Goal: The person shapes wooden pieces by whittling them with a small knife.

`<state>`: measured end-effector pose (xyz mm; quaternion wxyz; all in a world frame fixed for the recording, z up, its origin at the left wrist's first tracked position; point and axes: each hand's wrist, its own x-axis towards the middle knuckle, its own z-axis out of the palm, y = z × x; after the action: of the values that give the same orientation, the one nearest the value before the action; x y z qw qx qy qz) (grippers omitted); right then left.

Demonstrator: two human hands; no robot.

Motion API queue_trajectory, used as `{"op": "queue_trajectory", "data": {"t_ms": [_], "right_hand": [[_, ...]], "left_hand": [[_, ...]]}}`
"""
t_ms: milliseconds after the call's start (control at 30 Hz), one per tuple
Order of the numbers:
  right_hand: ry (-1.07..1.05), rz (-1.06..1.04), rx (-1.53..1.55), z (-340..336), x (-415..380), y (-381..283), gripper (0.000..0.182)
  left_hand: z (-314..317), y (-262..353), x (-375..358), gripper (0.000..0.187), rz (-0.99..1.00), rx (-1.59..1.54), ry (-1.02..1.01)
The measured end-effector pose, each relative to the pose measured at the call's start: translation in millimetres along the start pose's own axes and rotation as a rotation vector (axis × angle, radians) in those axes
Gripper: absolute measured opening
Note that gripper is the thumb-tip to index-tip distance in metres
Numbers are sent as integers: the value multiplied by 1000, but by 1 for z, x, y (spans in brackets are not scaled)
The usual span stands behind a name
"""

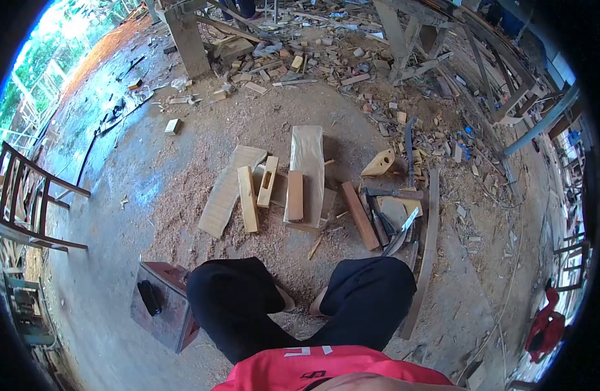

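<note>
Neither my left hand nor my right hand shows in the head view. Beyond my knees, a reddish-brown wooden block (295, 195) lies on a pale, wrapped-looking board (306, 146). To its left are a long light wooden piece (248, 199) and a shorter light piece with a slot (267, 182), beside a flat piece of cardboard (231, 189). A reddish wooden bar (360, 216) lies to the right, next to a hammer-like tool (394, 193) and a shiny blade (402, 233). Farther back is a yellowish wooden piece with a hole (379, 163).
A box (164, 306) with a black object (149, 298) on it stands left of my knees. A long wooden strip (427, 254) lies at the right. Wood scraps (300, 62) and table legs (186, 42) are at the back; a chair (26, 195) is far left.
</note>
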<state>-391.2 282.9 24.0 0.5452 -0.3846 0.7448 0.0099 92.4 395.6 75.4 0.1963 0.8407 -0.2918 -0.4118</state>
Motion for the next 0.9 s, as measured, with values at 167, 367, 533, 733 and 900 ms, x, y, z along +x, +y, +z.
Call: {"op": "queue_trajectory", "data": {"t_ms": [167,367,533,733,900], "right_hand": [[1,4,-2,1,0,0,30],[-8,5,-19,0,0,1,30],[-5,-1,-21,0,-3,3,31],[-7,2,-18,3,-9,8,31],[-16,15,-26,2,-8,10,31]], "left_hand": [[1,-2,2,10,0,4,-13],[1,-4,4,10,1,6,-26],[0,-4,8,10,14,12,-35],[-2,-6,11,10,23,19,-45],[-1,-7,12,10,18,24,-59]]}}
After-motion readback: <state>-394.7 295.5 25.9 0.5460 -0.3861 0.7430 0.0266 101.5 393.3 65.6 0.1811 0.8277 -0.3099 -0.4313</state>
